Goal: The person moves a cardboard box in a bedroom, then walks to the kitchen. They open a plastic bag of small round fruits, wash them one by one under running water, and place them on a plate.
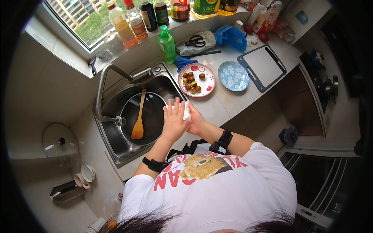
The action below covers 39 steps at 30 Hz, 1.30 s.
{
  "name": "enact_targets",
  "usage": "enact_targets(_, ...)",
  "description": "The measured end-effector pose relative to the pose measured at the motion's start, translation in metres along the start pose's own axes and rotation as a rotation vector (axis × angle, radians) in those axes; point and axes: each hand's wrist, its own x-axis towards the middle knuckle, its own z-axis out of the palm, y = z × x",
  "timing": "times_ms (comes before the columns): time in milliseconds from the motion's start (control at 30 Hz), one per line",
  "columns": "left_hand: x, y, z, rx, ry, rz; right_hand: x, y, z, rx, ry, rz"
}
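Observation:
A crumpled white paper tissue (pixel 186 113) is pressed between my palms near the front right corner of the sink. My left hand (pixel 175 121) lies over it with the fingers stretched out. Behind it, my right hand (pixel 197 118) holds the tissue from the other side, partly hidden by the left. Just beyond my hands, a white plate with a red rim (pixel 207 88) bears several brown-and-green jujubes (pixel 191 81). To the left, a wooden spatula (pixel 139 123) rests in a dark wok (pixel 128 110) inside the steel sink (pixel 112 157).
The faucet (pixel 102 96) arches over the sink. A green pump bottle (pixel 167 48) stands behind it. Right of the jujubes are a blue floral plate (pixel 233 76) and a cutting board (pixel 263 68). Scissors (pixel 195 41) and a blue plastic bag (pixel 231 38) lie farther back. Bottles (pixel 148 17) line the windowsill.

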Motion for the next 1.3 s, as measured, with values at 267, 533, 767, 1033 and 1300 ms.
enact_targets(267, 0.017, 0.025, 0.001, 0.069, 0.143, 0.243, -0.015, -0.014, 0.002, -0.133, 0.189, 0.106)
enact_targets(533, 0.045, 0.046, 0.002, 0.065, 0.074, 0.392, -0.024, -0.047, -0.010, -0.251, 0.372, 0.188)
enact_targets(767, 0.076, 0.047, 0.003, -0.533, -0.109, 0.095, -0.017, -0.089, -0.053, -0.947, 0.322, -0.384)
enact_targets(1033, 0.030, 0.000, 0.004, -0.347, 0.139, -0.369, 0.020, -0.313, -0.090, -0.480, 0.569, -0.503)
enact_targets(1300, -0.020, 0.002, 0.011, -0.215, 0.232, -0.605, 0.025, -0.409, -0.048, -0.329, 0.438, -0.634)
